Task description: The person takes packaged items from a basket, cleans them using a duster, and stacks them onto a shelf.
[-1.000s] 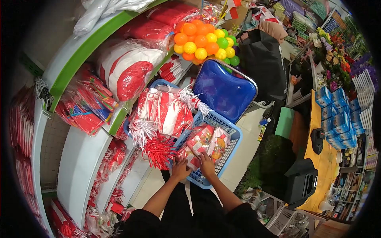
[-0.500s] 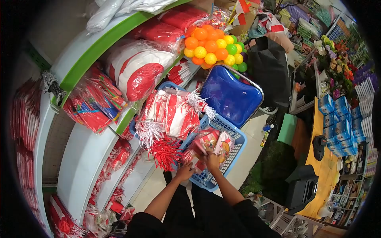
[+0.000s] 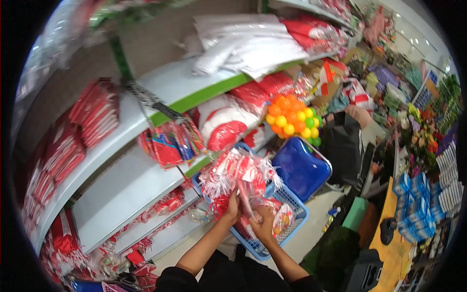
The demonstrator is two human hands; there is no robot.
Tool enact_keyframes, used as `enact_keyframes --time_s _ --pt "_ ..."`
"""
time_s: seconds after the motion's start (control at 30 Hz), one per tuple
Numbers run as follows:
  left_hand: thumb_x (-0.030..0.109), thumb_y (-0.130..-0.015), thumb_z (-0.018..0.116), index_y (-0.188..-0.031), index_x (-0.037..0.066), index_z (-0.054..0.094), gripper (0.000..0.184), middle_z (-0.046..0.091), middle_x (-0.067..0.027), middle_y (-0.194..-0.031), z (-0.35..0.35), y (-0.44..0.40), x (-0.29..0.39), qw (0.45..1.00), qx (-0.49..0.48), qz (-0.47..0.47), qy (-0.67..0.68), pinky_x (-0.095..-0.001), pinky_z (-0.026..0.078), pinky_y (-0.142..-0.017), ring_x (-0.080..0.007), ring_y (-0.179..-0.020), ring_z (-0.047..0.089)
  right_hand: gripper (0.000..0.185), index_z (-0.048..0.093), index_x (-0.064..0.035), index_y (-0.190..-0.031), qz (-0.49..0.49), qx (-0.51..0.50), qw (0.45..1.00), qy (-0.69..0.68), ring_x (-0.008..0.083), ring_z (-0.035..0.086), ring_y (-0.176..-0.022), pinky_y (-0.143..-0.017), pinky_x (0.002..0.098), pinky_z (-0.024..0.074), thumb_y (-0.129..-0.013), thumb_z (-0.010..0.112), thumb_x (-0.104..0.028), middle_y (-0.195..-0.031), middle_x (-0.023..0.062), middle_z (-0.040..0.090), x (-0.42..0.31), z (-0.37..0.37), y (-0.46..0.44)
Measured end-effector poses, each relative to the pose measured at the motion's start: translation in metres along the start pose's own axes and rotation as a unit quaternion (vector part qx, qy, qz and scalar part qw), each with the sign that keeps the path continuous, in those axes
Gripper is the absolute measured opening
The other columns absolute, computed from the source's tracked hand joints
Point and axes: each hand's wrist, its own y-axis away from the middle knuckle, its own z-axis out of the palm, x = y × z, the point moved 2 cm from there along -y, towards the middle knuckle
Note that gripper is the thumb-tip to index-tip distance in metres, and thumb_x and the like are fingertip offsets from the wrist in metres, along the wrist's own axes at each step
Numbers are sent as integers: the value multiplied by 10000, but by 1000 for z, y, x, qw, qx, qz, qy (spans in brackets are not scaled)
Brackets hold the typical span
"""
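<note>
My left hand [image 3: 233, 207] and my right hand [image 3: 263, 224] hold a flat red-and-white plastic packet [image 3: 246, 200] between them, blurred by motion. Beneath them is a light blue plastic basket [image 3: 297, 225], where more red-and-white packets [image 3: 283, 217] lie. Fringed red-and-white bundles in plastic [image 3: 224, 171] are heaped just beyond my left hand, over another blue basket [image 3: 196, 181]. The fingers of my left hand are closed along one side of the packet; those of my right hand grip its lower end.
A blue cushioned stool [image 3: 302, 169] stands beyond the basket, with colored balls [image 3: 292, 117] behind it. Shelves [image 3: 121, 187] on the left carry stacked red packets [image 3: 100, 114] and white plastic-wrapped goods [image 3: 248, 44]. Blue boxes [image 3: 413, 207] sit on a wooden counter [image 3: 389, 253] at right.
My view has swung toward the left shelves and up. Both hands have lifted from inside the basket, raising the packet toward the fringed bundles.
</note>
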Motion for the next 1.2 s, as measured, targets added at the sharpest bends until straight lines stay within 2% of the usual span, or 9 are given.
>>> enact_keyframes --time_s 0.17,0.27,0.3,0.33,0.6,0.8,1.0,1.13,1.2 --pt "584 -901 299 -1286 54 430 668 544 -156 -1210 12 94 94 978 -30 175 114 -424 437 -932 -300 -1075 550 388 617 -56 -1076 -195 -93 976 -24 255 549 -905 -848 363 345 -719 683 -193 -1017 99 609 -97 17 -35" --pt "593 -883 304 -1297 27 416 709 524 -182 -1230 -30 124 131 865 -338 187 321 -475 427 -940 -347 -1097 528 357 617 -62 -1086 -255 -163 946 -116 271 554 -924 -897 378 336 -744 662 -157 -1021 107 610 -152 24 -59" --pt "587 -878 306 -1314 23 394 719 505 -193 -1248 -43 138 145 901 -256 212 280 -524 426 -924 -375 -1113 511 316 616 -58 -1074 -294 -157 935 -120 283 542 -972 -922 387 336 -763 633 -108 -1039 118 603 -172 25 -69" --pt "567 -882 309 -1326 29 378 701 480 -198 -1275 -49 153 161 852 -360 238 298 -556 416 -928 -388 -1133 498 301 614 -54 -1064 -309 -133 933 -128 284 536 -987 -920 385 339 -768 626 -104 -1043 121 601 -188 27 -80" --pt "518 -901 326 -1333 37 365 647 447 -193 -1312 -101 253 243 874 -173 377 253 -581 400 -942 -388 -1163 478 295 535 -42 -1085 -369 108 914 131 352 544 -923 -822 435 428 -797 573 -92 -1061 182 528 -275 91 -221" --pt "502 -908 328 -1334 39 362 630 439 -194 -1321 -139 291 270 864 -142 418 241 -584 399 -943 -386 -1171 473 497 439 22 -1155 -146 -110 940 288 412 610 -835 -704 492 495 -767 616 -233 -922 275 602 -245 157 -291" --pt "450 -935 316 -1344 51 347 572 422 -195 -1336 -157 315 287 856 -167 419 254 -592 402 -939 -382 -1181 466 463 481 126 -1068 -79 -70 980 171 436 610 -814 -722 502 471 -802 572 -242 -874 312 609 -236 159 -255" --pt "414 -944 321 -1344 53 342 540 417 -197 -1337 -164 323 287 854 -152 430 253 -588 403 -944 -380 -1169 477 412 496 114 -1020 -147 -25 979 -141 455 586 -901 -799 467 455 -875 506 -272 -915 338 589 -225 163 -200" --pt "414 -944 323 -1343 52 345 539 421 -198 -1333 -167 327 284 845 -154 444 255 -589 403 -942 -380 -1167 478 328 509 28 -931 -191 37 976 -93 370 542 -625 -630 439 446 -905 472 -296 -649 183 536 -183 197 -175"
